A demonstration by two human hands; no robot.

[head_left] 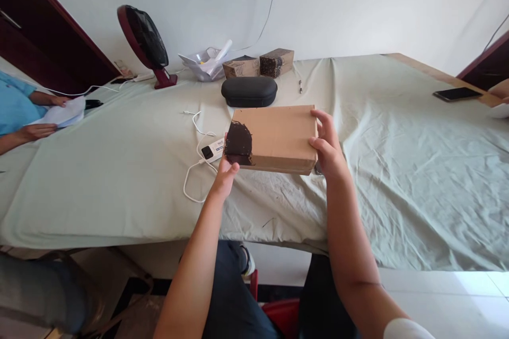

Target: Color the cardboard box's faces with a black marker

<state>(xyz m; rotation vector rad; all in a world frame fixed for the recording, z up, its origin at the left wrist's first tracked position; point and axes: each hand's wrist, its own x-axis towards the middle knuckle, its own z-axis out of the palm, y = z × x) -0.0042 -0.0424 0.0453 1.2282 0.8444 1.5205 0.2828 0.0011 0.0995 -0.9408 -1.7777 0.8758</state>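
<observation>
I hold a flat brown cardboard box (280, 137) above the cloth-covered table (119, 169). One corner of the box bears a black scribbled patch. My left hand (225, 174) grips the box's near left corner from below, thumb on the dark patch. My right hand (328, 145) clasps the right end, fingers wrapped over its edge. The box sits level between both hands, just clear of the cloth.
A black oval case (249, 91) lies behind the box, with two small cardboard boxes (258, 64) and a white plastic bag (204, 63) beyond. A white power bank with cable (210, 150) lies left. A fan (145, 42) stands far left. Another person's hands (40, 129) hold paper. A phone (457, 94) lies far right.
</observation>
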